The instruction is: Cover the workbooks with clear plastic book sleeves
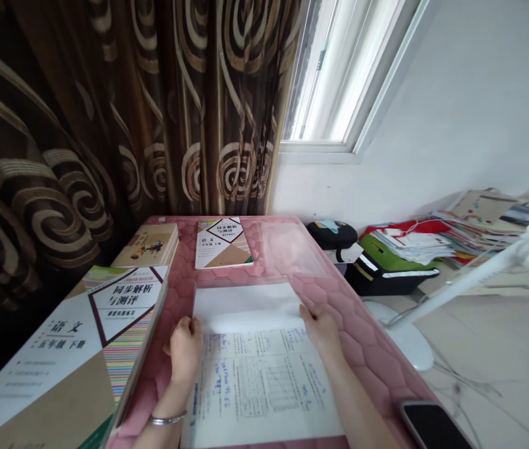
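A printed worksheet with blue handwriting lies in front of me on a pink quilted-pattern table cover. Across its upper part is a white blank paper area; whether it is a separate sheet or part of the same paper, I cannot tell. My left hand, a silver bangle on its wrist, is closed on the paper's left edge. At the opposite edge, my right hand pinches the paper between thumb and fingers, with some fingertips hidden.
Large workbooks are stacked at the left, with tan-covered books behind. A smaller workbook lies at the table's far end. A phone rests near the right edge. Beyond stand a white fan and a black-and-green bag.
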Tool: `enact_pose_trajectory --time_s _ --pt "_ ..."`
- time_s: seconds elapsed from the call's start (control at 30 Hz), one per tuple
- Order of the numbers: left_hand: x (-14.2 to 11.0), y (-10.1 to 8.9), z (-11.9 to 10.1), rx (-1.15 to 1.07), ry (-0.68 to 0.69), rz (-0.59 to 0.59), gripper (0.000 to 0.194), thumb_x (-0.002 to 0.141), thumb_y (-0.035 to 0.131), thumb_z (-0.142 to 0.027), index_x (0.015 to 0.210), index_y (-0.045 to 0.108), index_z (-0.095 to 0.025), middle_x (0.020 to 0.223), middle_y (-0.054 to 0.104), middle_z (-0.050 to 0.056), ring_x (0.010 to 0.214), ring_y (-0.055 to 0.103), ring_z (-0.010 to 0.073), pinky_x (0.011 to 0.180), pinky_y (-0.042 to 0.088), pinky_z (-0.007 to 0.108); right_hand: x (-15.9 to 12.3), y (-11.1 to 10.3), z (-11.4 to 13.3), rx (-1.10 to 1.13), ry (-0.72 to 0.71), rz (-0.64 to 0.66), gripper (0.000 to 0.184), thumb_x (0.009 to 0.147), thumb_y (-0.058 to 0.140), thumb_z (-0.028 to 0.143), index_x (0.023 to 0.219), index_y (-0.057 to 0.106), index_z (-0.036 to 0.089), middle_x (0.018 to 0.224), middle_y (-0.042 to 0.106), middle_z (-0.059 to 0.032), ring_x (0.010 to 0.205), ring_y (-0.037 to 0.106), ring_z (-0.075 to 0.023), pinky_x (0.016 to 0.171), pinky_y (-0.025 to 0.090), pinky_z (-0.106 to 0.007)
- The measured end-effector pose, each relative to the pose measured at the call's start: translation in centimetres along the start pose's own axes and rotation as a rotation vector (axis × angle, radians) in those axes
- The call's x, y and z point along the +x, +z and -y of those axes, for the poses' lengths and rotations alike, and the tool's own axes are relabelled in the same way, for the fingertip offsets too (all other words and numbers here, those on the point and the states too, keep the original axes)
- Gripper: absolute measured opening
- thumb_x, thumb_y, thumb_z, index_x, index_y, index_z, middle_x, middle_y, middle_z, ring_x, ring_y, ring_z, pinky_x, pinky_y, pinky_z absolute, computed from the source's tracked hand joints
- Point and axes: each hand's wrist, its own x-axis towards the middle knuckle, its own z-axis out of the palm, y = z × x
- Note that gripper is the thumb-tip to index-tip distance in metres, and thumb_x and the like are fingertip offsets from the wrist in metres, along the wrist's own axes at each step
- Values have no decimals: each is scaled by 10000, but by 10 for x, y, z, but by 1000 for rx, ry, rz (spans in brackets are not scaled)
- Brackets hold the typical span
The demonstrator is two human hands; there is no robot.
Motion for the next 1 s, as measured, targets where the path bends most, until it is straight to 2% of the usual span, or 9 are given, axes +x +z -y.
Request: enact_pose_trajectory --time_s 0.13,0.3,0.43,0.57,0.77,1.0 --pt "0 -1 -2 46 -30 6 300 930 450 -256 635 458 -203 660 621 37 666 571 167 603 257 276 -1 0 9 -112 18 27 377 868 413 422 742 671 177 778 720 -122 795 678 -260 629 436 -300" --pt "1 0 -2 75 -13 26 284 944 428 -270 669 462 -207 707 653 63 713 608 187 623 283 279 -3 -1 12 -129 7 15 389 888 400 422 733 666 185 794 715 -124 822 675 -260 666 453 -312" --pt "0 -3 -3 61 -27 44 283 954 403 -297 694 475 -212 723 668 75 747 627 212 637 300 289 -4 -5 7 25 -14 11 392 871 409 441 694 659 197 689 687 -87 728 663 -245 595 443 -301" --pt "-2 -10 -3 -43 -29 61 303 955 376 -278 682 491 -212 711 673 61 746 631 209 679 343 283 -4 -6 1 153 -14 23 384 837 434 466 675 657 200 645 683 -78 672 655 -244 546 428 -297" --pt "-1 -11 -3 8 -43 57 300 928 439 -236 629 458 -208 682 659 47 693 603 176 626 312 260 -3 -2 0 77 -2 6 395 805 435 484 689 665 185 654 685 -82 680 654 -252 565 427 -306" --pt "-1 -9 -6 45 -35 22 293 924 471 -265 642 510 -197 701 686 82 700 634 195 592 299 260 -3 -1 9 -79 13 18 392 856 412 465 688 643 196 717 696 -106 722 660 -260 600 429 -314"
